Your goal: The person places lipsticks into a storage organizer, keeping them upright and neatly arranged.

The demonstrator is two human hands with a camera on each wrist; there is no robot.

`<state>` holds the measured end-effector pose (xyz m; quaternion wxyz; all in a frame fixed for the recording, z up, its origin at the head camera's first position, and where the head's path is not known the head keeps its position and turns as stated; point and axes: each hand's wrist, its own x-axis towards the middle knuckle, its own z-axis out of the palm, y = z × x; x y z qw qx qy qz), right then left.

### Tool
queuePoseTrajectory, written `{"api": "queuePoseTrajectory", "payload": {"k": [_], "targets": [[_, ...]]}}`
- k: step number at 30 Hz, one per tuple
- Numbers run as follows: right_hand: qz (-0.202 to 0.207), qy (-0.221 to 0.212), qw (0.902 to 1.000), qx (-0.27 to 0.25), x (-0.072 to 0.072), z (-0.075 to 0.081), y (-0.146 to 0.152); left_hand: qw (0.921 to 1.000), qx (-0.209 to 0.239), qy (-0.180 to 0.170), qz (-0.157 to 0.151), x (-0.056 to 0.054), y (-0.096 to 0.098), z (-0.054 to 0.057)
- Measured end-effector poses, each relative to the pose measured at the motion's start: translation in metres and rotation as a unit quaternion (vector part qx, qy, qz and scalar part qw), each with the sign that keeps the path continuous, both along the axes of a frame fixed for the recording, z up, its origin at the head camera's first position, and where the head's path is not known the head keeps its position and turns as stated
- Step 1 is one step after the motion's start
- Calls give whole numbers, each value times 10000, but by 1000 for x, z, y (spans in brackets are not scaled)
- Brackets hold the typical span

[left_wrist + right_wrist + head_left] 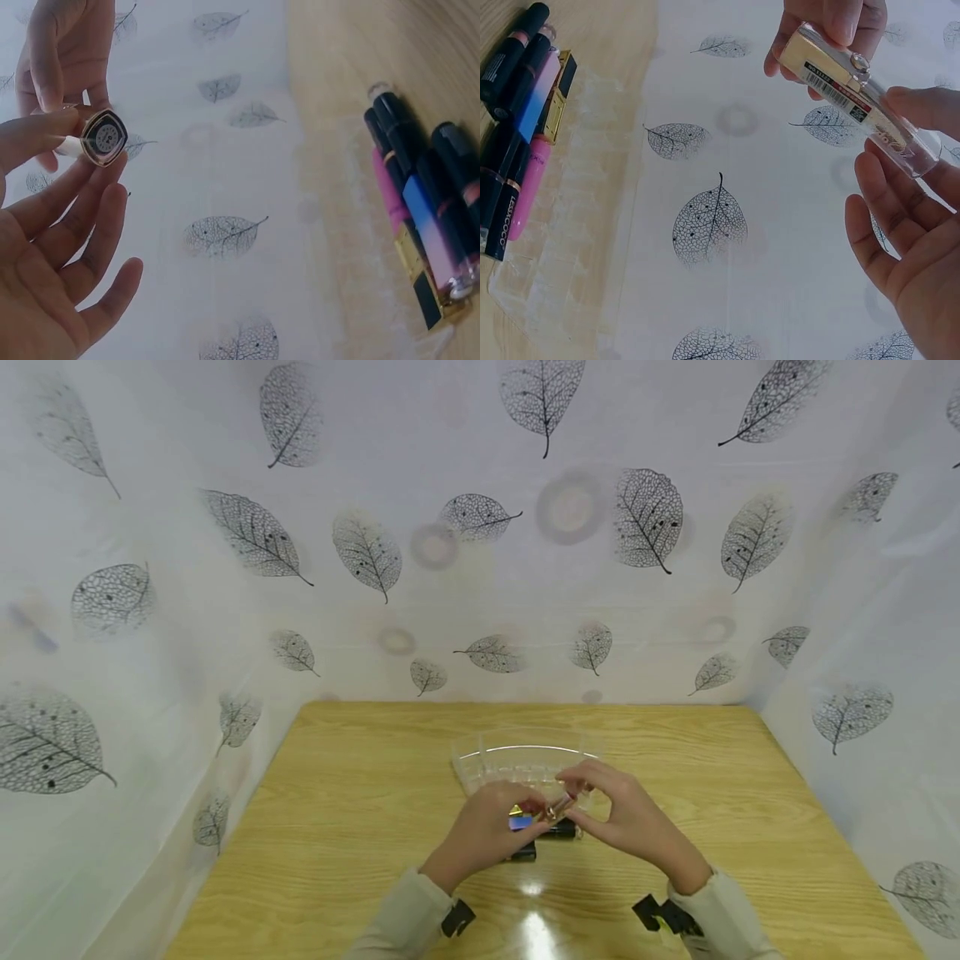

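Both hands hold one lipstick tube (855,97) between them, tilted, above the table. It has a gold section with a barcode label and a clear section. My left hand (487,828) pinches the gold end between thumb and fingers; its square face, with a round emblem, shows in the left wrist view. At the clear end, my right hand (632,817) grips with thumb and fingertips. Below the hands lies a group of cosmetic tubes: several black tubes (499,176), a pink tube (531,187), a blue-and-pink tube (429,225) and a gold-and-black one (420,281).
A clear, curved organizer (480,762) with small compartments stands on the wooden table (360,777), just beyond the hands. White curtains with leaf prints (495,585) enclose the table at the back and both sides.
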<state>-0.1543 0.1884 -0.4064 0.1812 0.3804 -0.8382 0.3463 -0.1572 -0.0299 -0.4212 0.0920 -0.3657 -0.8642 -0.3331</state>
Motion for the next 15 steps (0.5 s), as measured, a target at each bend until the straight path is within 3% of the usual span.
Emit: {"api": "queuePoseTrajectory", "payload": {"k": [7,15], "targets": [[63,-490,9973,-550,3,1,-3,9943,614,-839,234,1,4,-6],[371,-1254,9825,-1327,3,-3,-6,9899,936,-1001,373,4,8,-5]]}}
